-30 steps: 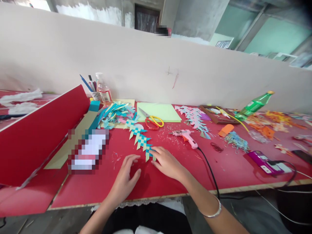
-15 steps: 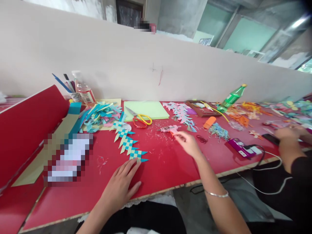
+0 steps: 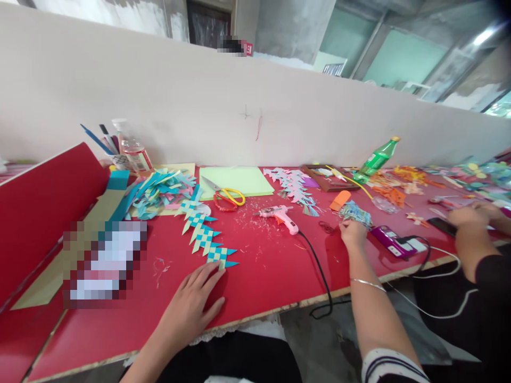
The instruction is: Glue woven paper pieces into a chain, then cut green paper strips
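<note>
My left hand (image 3: 196, 297) lies flat on the table, fingers stretched out, the tips on the near end of a woven paper strip (image 3: 204, 238) in teal and pale yellow with pointed edges. At the near edge of a bundle of light-blue tassels (image 3: 356, 211), my right hand (image 3: 353, 234) is closed with its fingertips pinched on the strings. How many strings they hold is hidden. Between the hands lies a pink glue gun (image 3: 281, 216), its nozzle to the left. A small coil of dark red thread (image 3: 326, 227) rests left of my right hand.
Scissors (image 3: 227, 198) lie by pale green paper (image 3: 239, 181). A pile of paper strips (image 3: 162, 189), a bottle (image 3: 133, 149) and a phone (image 3: 109, 260) are left. A pink-blue woven strip (image 3: 291, 185), green bottle (image 3: 377, 159) and purple power strip (image 3: 393, 242) lie right, near another person's hands (image 3: 471, 215).
My right hand has moved right, from the glue gun's handle to the blue tassels. The glue gun stays on the table. My left hand remains on the woven strip's end.
</note>
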Action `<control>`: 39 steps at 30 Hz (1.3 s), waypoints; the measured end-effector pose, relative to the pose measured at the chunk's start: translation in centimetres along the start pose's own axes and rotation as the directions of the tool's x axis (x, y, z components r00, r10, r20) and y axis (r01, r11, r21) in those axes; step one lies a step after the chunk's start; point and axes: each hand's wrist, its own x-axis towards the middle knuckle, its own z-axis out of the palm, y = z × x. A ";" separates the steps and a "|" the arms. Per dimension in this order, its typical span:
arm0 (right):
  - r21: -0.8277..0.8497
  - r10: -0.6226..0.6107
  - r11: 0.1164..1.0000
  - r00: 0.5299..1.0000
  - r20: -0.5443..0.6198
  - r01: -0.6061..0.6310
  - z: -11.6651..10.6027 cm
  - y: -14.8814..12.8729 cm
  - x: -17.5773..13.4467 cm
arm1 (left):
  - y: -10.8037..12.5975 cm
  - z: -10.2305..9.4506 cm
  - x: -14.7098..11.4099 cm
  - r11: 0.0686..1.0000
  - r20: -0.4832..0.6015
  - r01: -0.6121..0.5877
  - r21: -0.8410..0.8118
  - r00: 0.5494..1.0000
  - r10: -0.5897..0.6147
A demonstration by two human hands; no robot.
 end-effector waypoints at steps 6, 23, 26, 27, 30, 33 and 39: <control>0.078 0.164 0.983 0.986 0.011 -0.164 -0.3 -0.6 0.2 | 0.1 0.0 0.0 1.000 0.034 0.024 0.012 0.999 -0.025; 0.760 0.014 0.610 0.956 -0.294 0.225 -10.4 -11.1 -0.2 | -0.3 0.5 -0.3 0.999 -0.138 0.037 0.009 0.990 -0.035; 0.829 -0.234 0.477 0.951 -0.201 0.292 -11.0 -14.7 -3.9 | 0.2 -0.1 0.5 0.994 -0.183 0.056 -0.090 0.980 -0.071; 0.835 -0.293 0.470 0.943 -0.157 0.285 -11.2 -15.9 -5.3 | 0.6 -0.6 0.9 0.988 -0.198 0.057 -0.146 0.976 -0.086; 0.885 -0.486 0.413 0.874 0.015 0.214 -11.7 -19.4 -9.8 | 2.5 -2.3 2.4 0.924 -0.220 0.040 -0.381 0.966 -0.133; 0.942 -0.676 0.324 0.718 0.167 0.087 -11.6 -22.5 -13.9 | 4.5 -3.4 3.6 0.774 -0.198 0.019 -0.633 0.962 -0.186; 0.970 -0.733 0.212 0.637 0.239 -0.120 -9.9 -25.4 -17.5 | 5.8 -2.4 3.9 0.505 -0.044 0.075 -0.860 0.974 -0.221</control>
